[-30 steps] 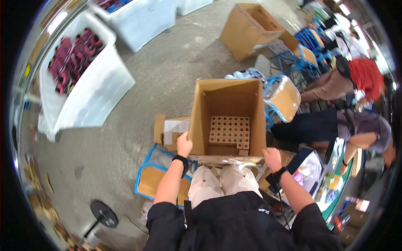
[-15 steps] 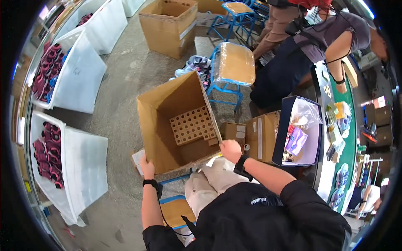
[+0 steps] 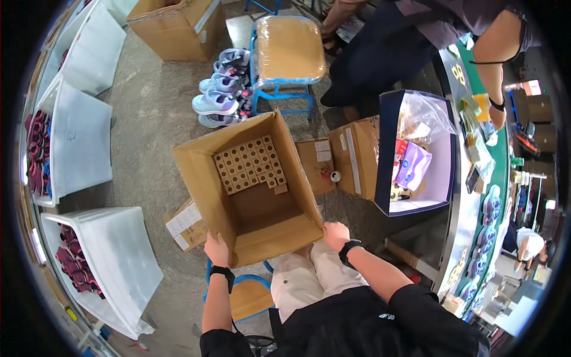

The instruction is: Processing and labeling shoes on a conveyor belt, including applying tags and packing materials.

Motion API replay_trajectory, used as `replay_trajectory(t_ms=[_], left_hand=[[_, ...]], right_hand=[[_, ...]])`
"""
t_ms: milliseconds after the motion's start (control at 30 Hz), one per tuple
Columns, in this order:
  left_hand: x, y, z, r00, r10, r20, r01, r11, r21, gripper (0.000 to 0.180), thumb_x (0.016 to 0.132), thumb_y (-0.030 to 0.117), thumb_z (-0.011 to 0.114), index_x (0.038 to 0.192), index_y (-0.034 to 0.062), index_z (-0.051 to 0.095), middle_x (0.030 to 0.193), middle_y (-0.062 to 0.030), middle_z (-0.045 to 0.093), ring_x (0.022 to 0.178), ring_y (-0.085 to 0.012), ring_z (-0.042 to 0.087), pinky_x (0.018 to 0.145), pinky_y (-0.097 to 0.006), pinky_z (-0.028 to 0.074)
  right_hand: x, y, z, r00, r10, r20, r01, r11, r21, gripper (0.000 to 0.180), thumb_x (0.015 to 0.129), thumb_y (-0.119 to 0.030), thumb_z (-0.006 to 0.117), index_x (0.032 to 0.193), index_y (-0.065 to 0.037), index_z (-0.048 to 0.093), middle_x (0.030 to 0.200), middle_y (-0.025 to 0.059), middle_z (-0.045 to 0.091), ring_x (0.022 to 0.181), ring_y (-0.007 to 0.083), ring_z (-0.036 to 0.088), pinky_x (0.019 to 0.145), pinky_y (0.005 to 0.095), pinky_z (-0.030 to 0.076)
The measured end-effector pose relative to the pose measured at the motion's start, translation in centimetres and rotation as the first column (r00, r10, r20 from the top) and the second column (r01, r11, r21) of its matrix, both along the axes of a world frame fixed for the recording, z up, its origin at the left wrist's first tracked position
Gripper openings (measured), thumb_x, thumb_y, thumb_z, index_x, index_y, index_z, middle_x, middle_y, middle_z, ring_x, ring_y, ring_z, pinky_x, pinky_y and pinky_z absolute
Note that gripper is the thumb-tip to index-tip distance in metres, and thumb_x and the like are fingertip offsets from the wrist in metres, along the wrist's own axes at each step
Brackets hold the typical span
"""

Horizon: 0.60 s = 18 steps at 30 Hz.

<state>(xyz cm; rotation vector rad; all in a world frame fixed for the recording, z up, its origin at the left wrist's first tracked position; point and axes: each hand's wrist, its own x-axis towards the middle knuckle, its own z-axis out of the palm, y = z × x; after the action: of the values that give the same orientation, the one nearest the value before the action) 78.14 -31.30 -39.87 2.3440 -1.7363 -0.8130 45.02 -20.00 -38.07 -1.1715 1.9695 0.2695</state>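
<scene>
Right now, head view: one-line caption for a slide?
Seated person's left hand and right hand grip an open cardboard box partly filled with small cartons.

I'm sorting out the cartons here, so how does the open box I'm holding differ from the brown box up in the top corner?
The open cardboard box is tipped on its side with its mouth towards the camera, showing rows of small brown cartons inside; the closed cardboard box stands flat on the floor, contents hidden. The left hand and right hand grip the open box's near edge; nobody touches the closed one. Both are plain brown corrugated cardboard.
</scene>
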Motion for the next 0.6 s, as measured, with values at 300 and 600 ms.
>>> replay_trajectory(t_ms=[300, 600], left_hand=[[-4.0, -0.6, 0.1, 0.976, -0.219, 0.001, 0.219, 0.976, 0.012, 0.024, 0.08, 0.013, 0.055, 0.094, -0.0069, 0.053, 0.084, -0.0261, 0.059, 0.079, -0.0418, 0.056, 0.068, -0.044, 0.044], [-2.9, 0.8, -1.5, 0.899, -0.153, -0.41, 0.206, 0.975, 0.087, 0.046, 0.082, 0.017, 0.057, 0.117, -0.0068, 0.042, 0.114, -0.024, 0.051, 0.105, -0.0344, 0.05, 0.087, -0.037, 0.039]], right_hand=[[-2.5, 3.7, 0.2, 0.987, -0.16, -0.016, 0.157, 0.983, -0.091, 0.015, 0.076, -0.015, 0.049, 0.074, -0.005, 0.059, 0.073, 0.0175, 0.062, 0.07, 0.0331, 0.061, 0.063, 0.0423, 0.049], [-3.8, 5.3, 2.4, 0.981, -0.174, 0.086, 0.179, 0.982, -0.059, 0.024, 0.078, -0.023, 0.046, 0.078, -0.006, 0.062, 0.072, 0.0161, 0.063, 0.07, 0.0313, 0.062, 0.064, 0.041, 0.05]])
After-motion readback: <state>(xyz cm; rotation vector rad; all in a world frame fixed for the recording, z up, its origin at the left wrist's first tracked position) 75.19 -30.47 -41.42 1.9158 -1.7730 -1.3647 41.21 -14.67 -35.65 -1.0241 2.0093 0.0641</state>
